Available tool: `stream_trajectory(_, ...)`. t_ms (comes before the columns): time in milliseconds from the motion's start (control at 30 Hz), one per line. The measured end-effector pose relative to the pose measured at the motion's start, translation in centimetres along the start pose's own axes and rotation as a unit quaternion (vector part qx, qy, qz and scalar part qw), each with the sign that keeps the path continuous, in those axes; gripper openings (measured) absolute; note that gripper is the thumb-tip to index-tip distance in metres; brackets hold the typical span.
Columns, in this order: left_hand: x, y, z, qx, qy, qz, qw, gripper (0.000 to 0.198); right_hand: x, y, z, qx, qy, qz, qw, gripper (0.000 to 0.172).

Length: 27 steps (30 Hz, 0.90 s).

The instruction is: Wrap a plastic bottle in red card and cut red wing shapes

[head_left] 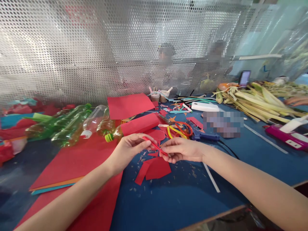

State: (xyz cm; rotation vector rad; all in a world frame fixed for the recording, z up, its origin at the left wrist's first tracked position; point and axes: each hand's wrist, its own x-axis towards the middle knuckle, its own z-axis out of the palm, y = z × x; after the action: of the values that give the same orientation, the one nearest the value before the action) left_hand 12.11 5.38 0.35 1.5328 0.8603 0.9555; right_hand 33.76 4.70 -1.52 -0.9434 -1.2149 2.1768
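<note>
A narrow, folded red strip (156, 146) is held between my two hands above the blue table (154, 205). My left hand (134, 144) pinches its upper left end between thumb and fingers. At its lower right end, my right hand (176, 149) closes on it with the fingertips. Red paper pieces (158, 168) lie on the table just below my hands. Behind my right hand are scissors with yellow and orange handles (179, 130) and a blue glue gun (205, 136).
Green and clear plastic bottles (69, 128) and large red sheets (79, 160) lie at the left. Dried husks (262, 99) and a purple-and-white tool (286, 134) are at the right. Behind the table hangs a perforated sheet (96, 48), with people dimly visible through it.
</note>
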Motion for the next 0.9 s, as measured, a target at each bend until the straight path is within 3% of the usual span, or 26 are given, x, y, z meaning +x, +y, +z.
stream_trajectory(300, 0.0, -0.1, 0.5, 0.005, 0.022, -0.029, 0.999, 0.013, -0.1, 0.3, 0.1, -0.033, -0.026, -0.025, 0.999, 0.044)
stream_trajectory(467, -0.1, -0.2, 0.6, 0.016, 0.032, -0.045, 0.998, 0.019, -0.2, 0.4, 0.2, -0.053, -0.024, -0.029, 0.998, 0.041)
stream_trajectory(900, -0.8, 0.4, 1.4, -0.017, 0.103, 0.001, 0.995, 0.038, -0.2, 0.2, 0.0, -0.007, -0.015, -0.056, 0.998, 0.038)
